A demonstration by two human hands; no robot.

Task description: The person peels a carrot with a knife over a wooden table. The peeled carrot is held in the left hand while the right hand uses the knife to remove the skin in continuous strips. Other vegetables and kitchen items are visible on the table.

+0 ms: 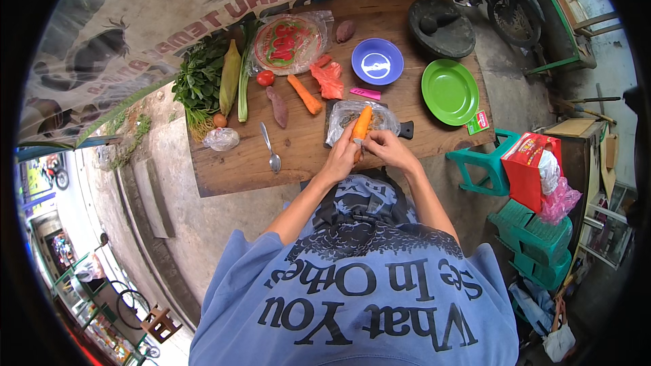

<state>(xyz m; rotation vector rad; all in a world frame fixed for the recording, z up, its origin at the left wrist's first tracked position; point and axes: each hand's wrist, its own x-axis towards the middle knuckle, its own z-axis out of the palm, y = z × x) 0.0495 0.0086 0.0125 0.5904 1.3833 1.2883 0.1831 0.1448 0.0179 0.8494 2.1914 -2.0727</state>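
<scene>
My left hand (343, 155) grips a carrot (362, 123) that points away from me. Against the near part of that carrot, my right hand (389, 148) holds a small tool with a pale metal edge, mostly hidden by the fingers. Below the carrot, a clear plastic bag with peelings (341, 117) lies over a dark board with a black handle (406, 130). Just beyond the board is a pink object with slots (365, 93). Another carrot (305, 94) lies to the left, near a red plastic bag (328, 80). A metal spoon (274, 161) rests at the near left.
On the wooden table (239, 173) are leafy greens (198, 76), corn (230, 79), a tomato (265, 78), sweet potatoes (277, 107), a blue bowl (377, 62), a green plate (450, 92) and a stone mortar (442, 35). Green stools (483, 162) and a red bag (526, 168) stand right.
</scene>
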